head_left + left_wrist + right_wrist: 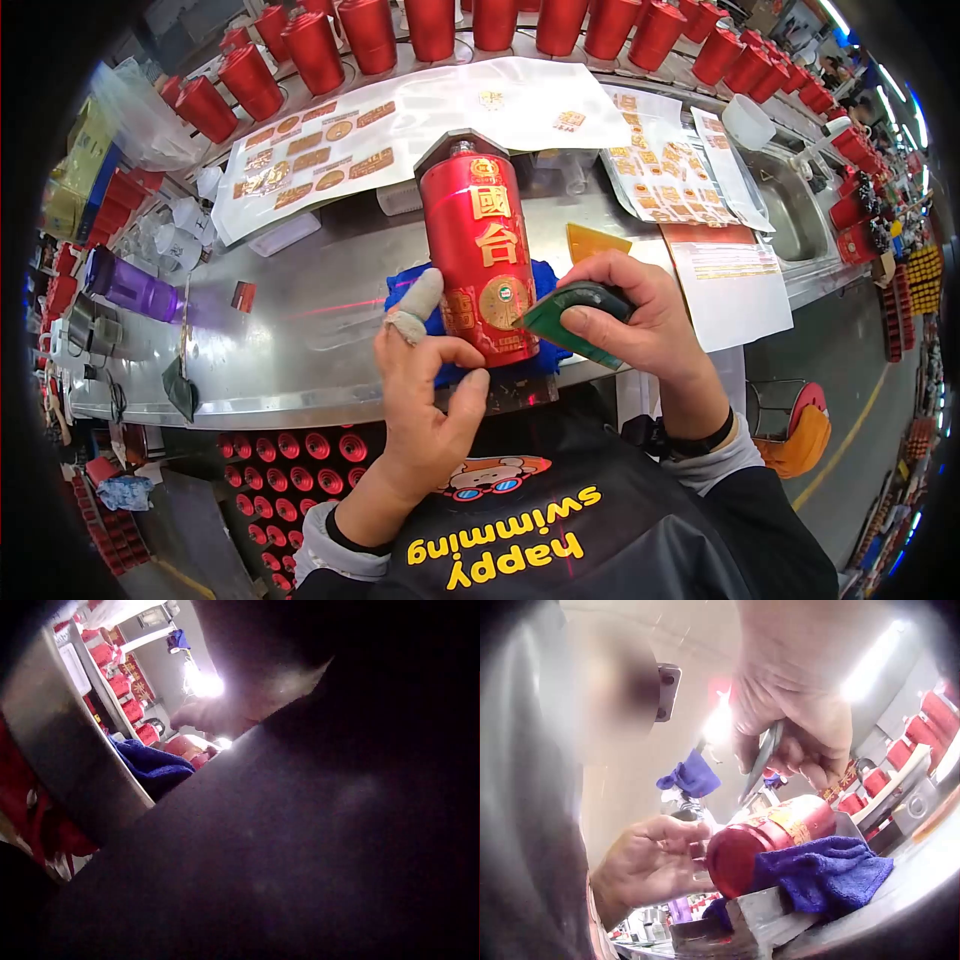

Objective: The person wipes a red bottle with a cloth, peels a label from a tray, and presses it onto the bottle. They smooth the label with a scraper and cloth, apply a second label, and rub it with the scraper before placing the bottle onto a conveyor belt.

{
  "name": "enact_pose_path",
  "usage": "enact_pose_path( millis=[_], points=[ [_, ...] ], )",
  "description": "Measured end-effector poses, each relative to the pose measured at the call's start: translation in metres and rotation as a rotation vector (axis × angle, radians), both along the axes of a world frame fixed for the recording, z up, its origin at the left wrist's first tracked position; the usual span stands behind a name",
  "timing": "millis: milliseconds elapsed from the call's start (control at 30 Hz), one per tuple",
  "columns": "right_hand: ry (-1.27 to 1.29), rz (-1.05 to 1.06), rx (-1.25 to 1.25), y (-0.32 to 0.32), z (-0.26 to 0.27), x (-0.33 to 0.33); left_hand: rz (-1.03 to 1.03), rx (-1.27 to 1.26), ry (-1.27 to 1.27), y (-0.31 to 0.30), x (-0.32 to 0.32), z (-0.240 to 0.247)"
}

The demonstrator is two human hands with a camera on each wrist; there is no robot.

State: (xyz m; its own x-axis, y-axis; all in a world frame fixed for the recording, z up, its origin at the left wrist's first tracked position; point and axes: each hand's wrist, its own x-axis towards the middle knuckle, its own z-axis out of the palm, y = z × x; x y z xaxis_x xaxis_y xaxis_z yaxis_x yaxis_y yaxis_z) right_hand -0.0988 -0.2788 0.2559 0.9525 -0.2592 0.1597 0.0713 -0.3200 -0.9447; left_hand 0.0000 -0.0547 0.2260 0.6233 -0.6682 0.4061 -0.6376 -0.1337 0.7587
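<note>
A red bottle (462, 250) with gold characters and a round gold label lies on its side on a blue cloth (548, 280), its base toward the person. My left hand (425, 400) is at the base's left side. One finger, wearing a pale finger cot (418, 300), lies along the bottle; another finger and the thumb bend near the bottom edge. My right hand (640, 315) grips a green scraper (560, 320) with a black handle, its blade edge right at the gold label. In the right wrist view the scraper (763, 757) hangs above the bottle (776, 832).
Sheets of gold stickers (330, 150) lie behind the bottle, with a sticker tray (665, 165) to the right. A yellow scraper (597, 240) rests near the right hand. Red bottles (365, 35) line the back. A purple bottle (130, 283) stands left; a sink (790, 205) is at right.
</note>
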Motion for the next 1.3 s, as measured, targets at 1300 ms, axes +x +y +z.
enact_pose_path(
  millis=[1300],
  points=[
    [-0.166, 0.148, -0.340, -0.009, 0.027, 0.032, 0.018, -0.025, -0.004, 0.001, -0.009, 0.002]
  ],
)
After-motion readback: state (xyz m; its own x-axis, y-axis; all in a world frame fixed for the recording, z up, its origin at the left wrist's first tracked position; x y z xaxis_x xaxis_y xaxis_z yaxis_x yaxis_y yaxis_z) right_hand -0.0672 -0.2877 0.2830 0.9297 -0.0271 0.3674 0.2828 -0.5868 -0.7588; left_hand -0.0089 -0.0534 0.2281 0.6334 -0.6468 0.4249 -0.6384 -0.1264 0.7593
